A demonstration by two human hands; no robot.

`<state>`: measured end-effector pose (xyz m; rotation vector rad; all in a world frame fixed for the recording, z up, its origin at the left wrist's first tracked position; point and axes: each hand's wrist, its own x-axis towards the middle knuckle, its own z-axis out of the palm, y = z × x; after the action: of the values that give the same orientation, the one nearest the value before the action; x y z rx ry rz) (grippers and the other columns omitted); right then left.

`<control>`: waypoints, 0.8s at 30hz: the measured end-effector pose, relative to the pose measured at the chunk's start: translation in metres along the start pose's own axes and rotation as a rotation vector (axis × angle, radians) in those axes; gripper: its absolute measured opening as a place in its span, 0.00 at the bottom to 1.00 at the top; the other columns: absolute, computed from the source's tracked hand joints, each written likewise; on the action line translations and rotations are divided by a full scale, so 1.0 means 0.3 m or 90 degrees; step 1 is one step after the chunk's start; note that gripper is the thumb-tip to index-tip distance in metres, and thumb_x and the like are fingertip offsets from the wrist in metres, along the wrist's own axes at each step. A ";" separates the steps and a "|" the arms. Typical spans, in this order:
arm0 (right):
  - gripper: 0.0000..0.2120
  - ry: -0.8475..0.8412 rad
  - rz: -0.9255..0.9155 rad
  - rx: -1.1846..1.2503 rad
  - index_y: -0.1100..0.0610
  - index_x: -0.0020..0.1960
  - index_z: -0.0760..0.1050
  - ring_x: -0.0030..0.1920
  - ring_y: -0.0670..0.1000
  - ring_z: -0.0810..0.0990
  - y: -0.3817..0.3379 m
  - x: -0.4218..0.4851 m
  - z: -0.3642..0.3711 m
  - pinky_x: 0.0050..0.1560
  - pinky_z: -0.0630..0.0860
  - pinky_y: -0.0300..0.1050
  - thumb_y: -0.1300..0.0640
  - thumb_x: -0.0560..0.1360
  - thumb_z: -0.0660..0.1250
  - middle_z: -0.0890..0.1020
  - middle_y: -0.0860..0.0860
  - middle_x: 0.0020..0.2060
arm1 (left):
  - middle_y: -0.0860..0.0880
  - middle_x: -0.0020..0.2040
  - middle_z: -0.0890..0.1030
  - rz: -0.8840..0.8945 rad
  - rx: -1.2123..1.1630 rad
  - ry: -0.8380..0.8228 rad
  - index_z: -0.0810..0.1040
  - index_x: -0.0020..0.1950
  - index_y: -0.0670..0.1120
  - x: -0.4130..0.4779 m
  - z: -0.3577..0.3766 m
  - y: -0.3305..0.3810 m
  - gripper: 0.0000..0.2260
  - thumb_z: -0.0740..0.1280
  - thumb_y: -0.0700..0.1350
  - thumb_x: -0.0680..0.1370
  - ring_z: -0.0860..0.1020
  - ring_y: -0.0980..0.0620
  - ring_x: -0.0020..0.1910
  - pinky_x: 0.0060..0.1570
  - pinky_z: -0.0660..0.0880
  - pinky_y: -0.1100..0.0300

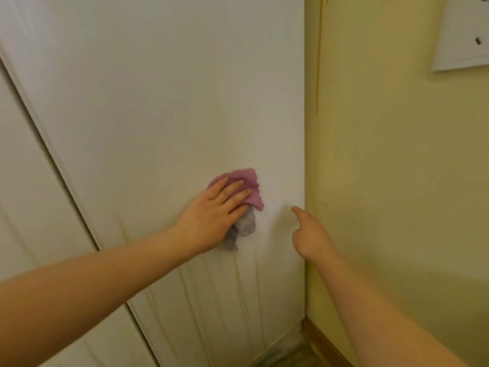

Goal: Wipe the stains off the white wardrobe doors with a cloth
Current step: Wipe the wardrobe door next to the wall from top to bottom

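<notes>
**Q:** Location of the crumpled pink-and-grey terry cloth [251,186]?

**A:** Flat against the right-hand white wardrobe door [158,102], in its lower half, near the right edge. Pink on top, grey hanging below.

**Q:** Status of the left hand [211,215]?

**A:** Laid palm-down over the cloth, with fingers straight and slightly spread. Pressing the fabric to the panel. Not curled round it and not pinching it.

**Q:** Status of the right hand [311,234]?

**A:** Empty. Index finger [297,214] extended toward the door just right of the cloth, with the other fingers folded in. Cannot tell whether touching the panel or just short of it.

**Q:** Condition of the door surface?

**A:** Marked with thin yellowish drip streaks [238,282], running from below the cloth down toward the bottom edge.

**Q:** Surroundings?

**A:**
- To the left: a second white door panel [26,194], beyond a narrow seam.
- To the right: a pale yellow wall [397,154] meeting the wardrobe, with a thin orange vertical streak [318,62].
- High on that wall: a white square-framed item [460,35], partly cut off.
- At the foot of the wall: a wooden skirting board [328,345].
</notes>
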<state>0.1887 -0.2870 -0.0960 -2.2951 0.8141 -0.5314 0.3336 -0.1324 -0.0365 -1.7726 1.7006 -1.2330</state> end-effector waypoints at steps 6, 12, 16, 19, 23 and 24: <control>0.31 0.031 -0.077 -0.010 0.55 0.75 0.54 0.72 0.54 0.60 -0.050 0.009 0.002 0.70 0.59 0.49 0.70 0.73 0.52 0.57 0.53 0.74 | 0.41 0.61 0.78 -0.029 0.041 -0.063 0.83 0.56 0.45 0.059 -0.007 0.037 0.21 0.59 0.48 0.68 0.76 0.38 0.61 0.72 0.44 0.48; 0.30 0.053 -0.124 -0.069 0.55 0.75 0.54 0.73 0.54 0.58 -0.106 -0.018 -0.001 0.70 0.59 0.51 0.68 0.75 0.53 0.57 0.53 0.74 | 0.40 0.63 0.77 -0.060 0.030 -0.015 0.80 0.61 0.43 -0.168 -0.064 -0.055 0.22 0.54 0.43 0.72 0.75 0.37 0.62 0.70 0.50 0.48; 0.29 0.070 -0.169 -0.087 0.54 0.75 0.54 0.74 0.52 0.56 -0.205 -0.073 0.021 0.71 0.56 0.46 0.68 0.76 0.52 0.56 0.53 0.75 | 0.40 0.65 0.75 -0.139 0.059 0.018 0.77 0.65 0.44 -0.352 -0.119 -0.136 0.22 0.55 0.42 0.73 0.72 0.37 0.64 0.70 0.52 0.47; 0.28 0.090 -0.219 -0.097 0.53 0.75 0.55 0.74 0.51 0.55 -0.290 -0.099 0.039 0.69 0.54 0.42 0.68 0.76 0.52 0.55 0.52 0.75 | 0.41 0.67 0.73 -0.150 0.084 0.049 0.75 0.66 0.46 -0.432 -0.142 -0.187 0.23 0.55 0.41 0.73 0.69 0.39 0.67 0.70 0.52 0.46; 0.29 0.135 -0.249 -0.052 0.53 0.75 0.55 0.74 0.50 0.54 -0.390 -0.108 0.049 0.70 0.54 0.44 0.68 0.76 0.52 0.55 0.52 0.75 | 0.41 0.68 0.73 -0.159 0.143 0.101 0.74 0.67 0.46 -0.436 -0.158 -0.258 0.22 0.53 0.41 0.76 0.69 0.39 0.69 0.70 0.53 0.45; 0.29 0.146 -0.244 -0.033 0.53 0.75 0.55 0.74 0.50 0.54 -0.403 -0.111 0.057 0.70 0.54 0.44 0.68 0.76 0.52 0.56 0.52 0.75 | 0.42 0.68 0.72 -0.177 0.142 0.116 0.74 0.68 0.45 -0.444 -0.146 -0.249 0.21 0.50 0.42 0.78 0.65 0.40 0.71 0.71 0.53 0.45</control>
<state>0.2235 -0.1843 -0.0309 -2.4814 0.4910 -0.9671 0.3597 0.0192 0.0030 -1.8495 1.3725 -1.6773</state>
